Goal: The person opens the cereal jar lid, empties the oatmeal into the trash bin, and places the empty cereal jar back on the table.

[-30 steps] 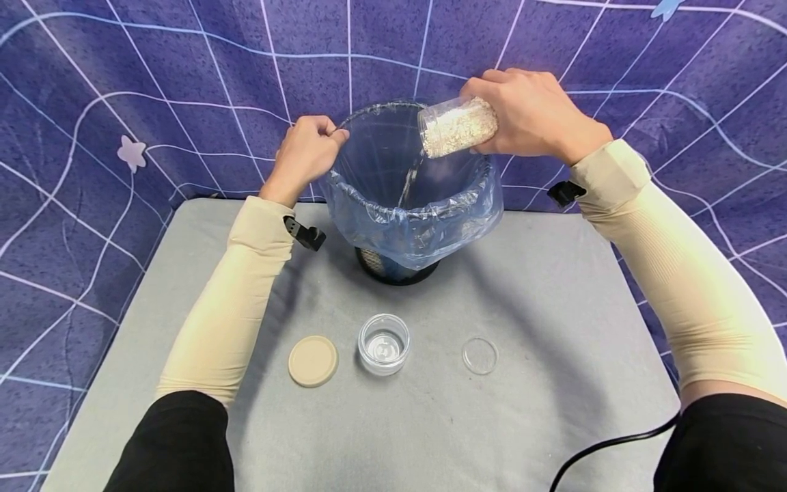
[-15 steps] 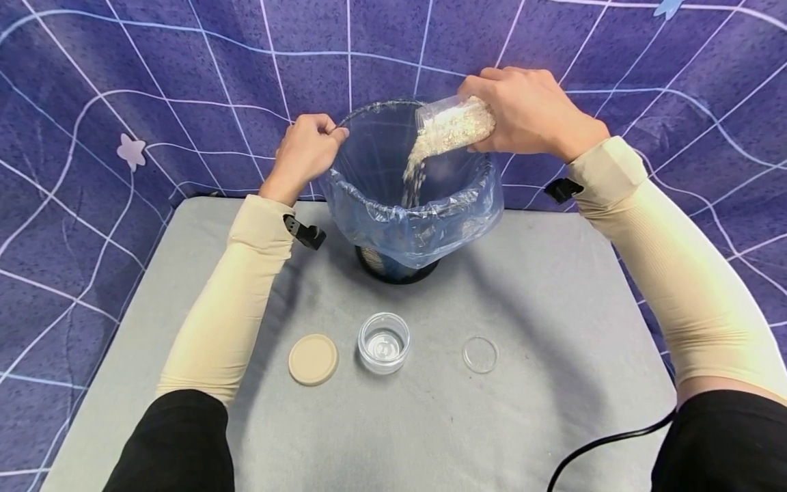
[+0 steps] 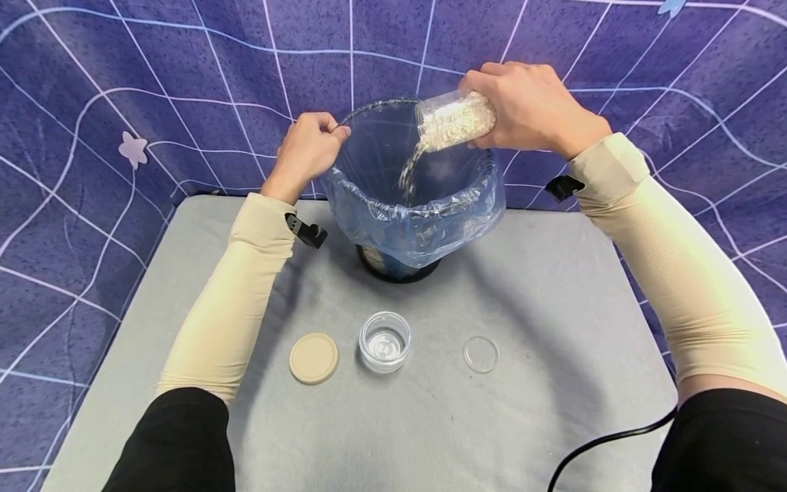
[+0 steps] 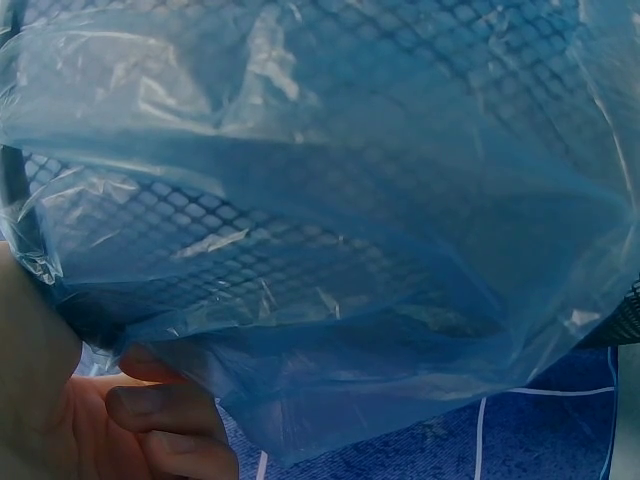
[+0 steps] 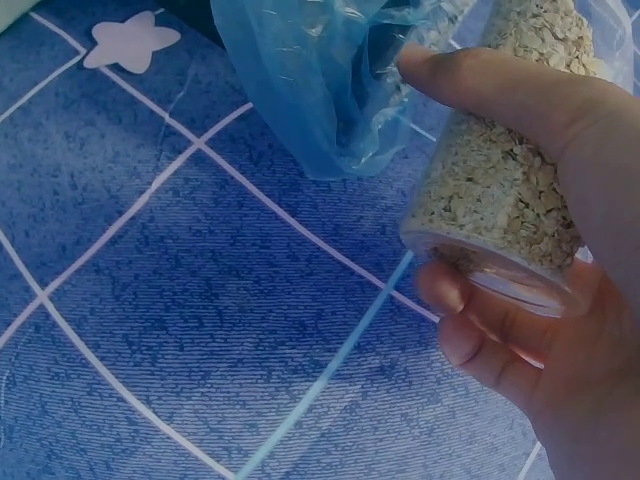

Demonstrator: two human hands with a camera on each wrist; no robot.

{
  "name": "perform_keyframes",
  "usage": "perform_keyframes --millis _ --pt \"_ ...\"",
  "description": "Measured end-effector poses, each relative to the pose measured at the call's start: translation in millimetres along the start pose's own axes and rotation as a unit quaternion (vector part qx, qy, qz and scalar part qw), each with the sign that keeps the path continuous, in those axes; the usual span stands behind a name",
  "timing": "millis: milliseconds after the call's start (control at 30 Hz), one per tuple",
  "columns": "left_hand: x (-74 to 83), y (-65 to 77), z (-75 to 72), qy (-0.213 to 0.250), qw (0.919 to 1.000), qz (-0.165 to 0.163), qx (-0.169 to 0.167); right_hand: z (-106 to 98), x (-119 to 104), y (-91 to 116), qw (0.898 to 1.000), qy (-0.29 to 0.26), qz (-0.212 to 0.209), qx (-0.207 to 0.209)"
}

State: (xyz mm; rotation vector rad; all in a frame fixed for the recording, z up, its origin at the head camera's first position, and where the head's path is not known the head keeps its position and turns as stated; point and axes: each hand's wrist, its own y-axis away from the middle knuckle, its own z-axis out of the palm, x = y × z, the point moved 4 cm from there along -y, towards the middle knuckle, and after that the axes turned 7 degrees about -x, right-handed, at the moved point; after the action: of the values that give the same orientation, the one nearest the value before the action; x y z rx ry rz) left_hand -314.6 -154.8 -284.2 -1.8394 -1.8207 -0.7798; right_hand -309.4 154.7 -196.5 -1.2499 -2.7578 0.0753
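My right hand (image 3: 522, 109) grips a clear jar (image 5: 500, 190) of oat flakes, tipped with its mouth to the left and down over the bin. A thin stream of oats (image 3: 408, 171) falls from the mouth into the blue bin liner (image 3: 412, 236). The liner is folded over the rim of a dark mesh waste bin (image 3: 396, 272). At the rim's left side my left hand (image 3: 307, 150) pinches the edge with thumb and fingers. The left wrist view shows its curled fingers (image 4: 170, 410) beneath the overhanging plastic.
An open clear jar (image 3: 384, 345) stands on the grey table (image 3: 430, 430) in front of the bin. A beige lid (image 3: 313, 359) lies to its left, a clear ring-like disc (image 3: 481, 354) to its right. A black cable (image 3: 615, 441) crosses the front right. Purple patterned cloth (image 3: 393, 34) hangs behind.
Oats run from the tilted jar throughout; the stream thickened half a second ago and is thinner now. Both hands stay nearly in place.
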Motion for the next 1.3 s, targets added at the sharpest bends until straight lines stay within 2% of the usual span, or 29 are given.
perform_keyframes --millis 233,400,1300 --pt "-0.1 -0.1 -0.3 -0.001 1.0 -0.004 0.001 -0.8 -1.0 -1.8 1.0 0.006 -0.01 0.001" --pt "-0.9 0.2 -0.5 0.001 1.0 -0.006 0.0 0.3 -2.3 -2.9 1.0 0.004 -0.007 -0.009" --pt "-0.7 1.9 -0.7 0.0 1.0 -0.004 -0.002 -0.6 -3.5 3.1 1.0 0.007 -0.009 -0.006"
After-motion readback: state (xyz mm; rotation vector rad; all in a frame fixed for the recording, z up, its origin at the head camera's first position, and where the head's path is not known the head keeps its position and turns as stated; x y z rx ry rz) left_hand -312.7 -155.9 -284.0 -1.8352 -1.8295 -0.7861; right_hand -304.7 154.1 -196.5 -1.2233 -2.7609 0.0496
